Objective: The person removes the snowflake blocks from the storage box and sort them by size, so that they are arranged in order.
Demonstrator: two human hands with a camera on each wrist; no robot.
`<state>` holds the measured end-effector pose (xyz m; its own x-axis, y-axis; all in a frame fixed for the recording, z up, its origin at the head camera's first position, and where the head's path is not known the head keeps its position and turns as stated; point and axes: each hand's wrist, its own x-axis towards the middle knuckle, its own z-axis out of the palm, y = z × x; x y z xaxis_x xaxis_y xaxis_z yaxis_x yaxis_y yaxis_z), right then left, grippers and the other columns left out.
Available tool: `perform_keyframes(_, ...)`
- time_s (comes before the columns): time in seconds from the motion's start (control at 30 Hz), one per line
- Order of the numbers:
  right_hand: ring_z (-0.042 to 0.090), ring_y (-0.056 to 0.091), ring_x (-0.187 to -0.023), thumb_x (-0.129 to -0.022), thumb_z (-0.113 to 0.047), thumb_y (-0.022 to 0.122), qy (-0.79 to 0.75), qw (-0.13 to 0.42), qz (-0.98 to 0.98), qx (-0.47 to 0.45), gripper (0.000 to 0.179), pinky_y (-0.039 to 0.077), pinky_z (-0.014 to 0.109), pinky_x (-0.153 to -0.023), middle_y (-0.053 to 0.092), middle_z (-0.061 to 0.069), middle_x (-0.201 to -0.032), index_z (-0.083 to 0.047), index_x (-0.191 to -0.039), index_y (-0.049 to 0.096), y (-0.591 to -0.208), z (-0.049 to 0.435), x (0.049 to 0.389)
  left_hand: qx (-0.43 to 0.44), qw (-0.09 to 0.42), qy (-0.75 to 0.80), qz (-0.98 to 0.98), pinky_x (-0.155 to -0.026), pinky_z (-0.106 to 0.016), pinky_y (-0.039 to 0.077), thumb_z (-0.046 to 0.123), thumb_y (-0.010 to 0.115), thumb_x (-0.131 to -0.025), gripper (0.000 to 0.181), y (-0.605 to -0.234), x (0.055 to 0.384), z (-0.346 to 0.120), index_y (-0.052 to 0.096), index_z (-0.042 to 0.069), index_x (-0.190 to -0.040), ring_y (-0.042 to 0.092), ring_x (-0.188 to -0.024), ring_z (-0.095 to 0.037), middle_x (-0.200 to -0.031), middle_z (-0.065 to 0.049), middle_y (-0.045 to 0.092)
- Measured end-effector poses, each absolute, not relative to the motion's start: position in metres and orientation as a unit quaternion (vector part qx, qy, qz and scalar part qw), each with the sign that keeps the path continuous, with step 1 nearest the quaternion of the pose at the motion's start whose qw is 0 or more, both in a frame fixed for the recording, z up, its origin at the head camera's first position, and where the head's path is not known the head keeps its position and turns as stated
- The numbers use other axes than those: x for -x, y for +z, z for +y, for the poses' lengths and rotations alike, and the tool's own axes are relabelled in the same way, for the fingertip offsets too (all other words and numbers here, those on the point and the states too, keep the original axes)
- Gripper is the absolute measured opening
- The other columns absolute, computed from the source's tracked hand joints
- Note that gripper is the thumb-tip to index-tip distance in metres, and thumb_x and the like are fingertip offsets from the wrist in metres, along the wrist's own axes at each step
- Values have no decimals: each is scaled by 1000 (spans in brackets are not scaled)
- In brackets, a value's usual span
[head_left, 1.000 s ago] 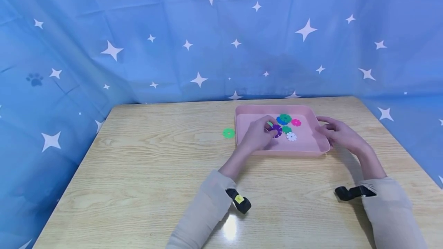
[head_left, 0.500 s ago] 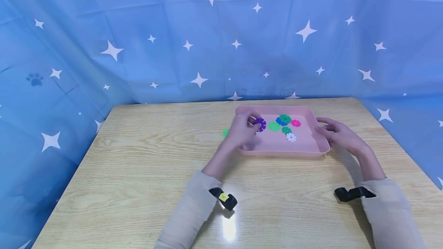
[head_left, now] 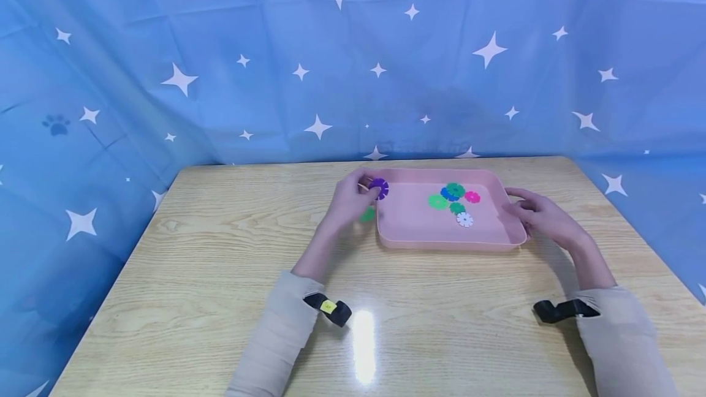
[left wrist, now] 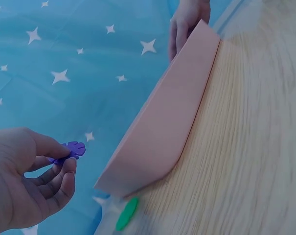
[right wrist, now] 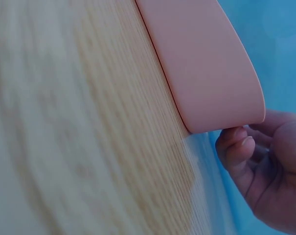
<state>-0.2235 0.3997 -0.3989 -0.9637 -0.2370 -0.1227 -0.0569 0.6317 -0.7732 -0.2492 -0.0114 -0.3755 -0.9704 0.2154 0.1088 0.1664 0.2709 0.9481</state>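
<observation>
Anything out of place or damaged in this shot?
One green disc lies on the table, just left of the pink tray; the other unheld discs sit inside it. No visible damage.

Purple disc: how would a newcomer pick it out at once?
On the wooden table stands a pink tray, with the left hand at its left side. That hand pinches a notched disc: the only purple one in view, and the only one held.
</observation>
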Motion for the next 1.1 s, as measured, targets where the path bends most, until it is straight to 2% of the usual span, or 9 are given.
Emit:
perform_keyframes(0.13, 24, 53, -60, -108, -32, 50, -422, 108, 896, 81, 64, 49, 33, -57, 56, 16, -89, 1, -157, 25, -399, 399, 223, -113, 8, 597, 794, -78, -44, 59, -3, 63, -95, 23, -380, 254, -27, 63, 1, -118, 66, -87, -34, -100, -16, 65)
perform_keyframes(0.27, 23, 53, -59, -108, -31, 50, -422, 107, 896, 84, 64, 49, 34, -56, 55, 15, -88, 2, -156, 25, -399, 399, 223, -102, -4, 587, 803, -76, -40, 59, -4, 64, -95, 22, -385, 257, -41, 64, 4, -115, 64, -83, -25, -100, -15, 66)
perform_keyframes(0.5, 23, 54, -60, -108, -31, 50, -417, 105, 899, 83, 64, 50, 34, -57, 55, 17, -90, 2, -157, 26, -399, 400, 223, -76, -3, 558, 826, -74, -31, 57, -3, 66, -93, 21, -398, 260, -62, 64, 5, -113, 62, -91, -24, -100, -14, 66)
perform_keyframes(0.73, 23, 55, -62, -108, -32, 50, -417, 107, 899, 81, 64, 50, 33, -58, 55, 17, -91, 2, -157, 25, -400, 400, 223, -60, 27, 524, 849, -57, -23, 51, -2, 68, -93, 21, -402, 256, -70, 64, 3, -113, 63, -74, -21, -88, -12, 62)
perform_keyframes(0.83, 23, 55, -62, -108, -32, 50, -415, 107, 900, 80, 65, 49, 34, -58, 55, 17, -90, 2, -157, 25, -400, 400, 222, -57, 39, 512, 856, -54, -22, 47, 0, 68, -94, 20, -404, 254, -72, 64, 3, -114, 64, -71, -21, -85, -10, 60)
perform_keyframes(1.1, 23, 54, -61, -108, -32, 49, -415, 107, 900, 83, 65, 49, 34, -58, 55, 15, -88, 2, -157, 24, -398, 398, 222, -68, 29, 455, 887, -61, -24, 46, 4, 70, -94, 19, -409, 253, -75, 66, 3, -112, 57, -74, -18, -84, -8, 61)
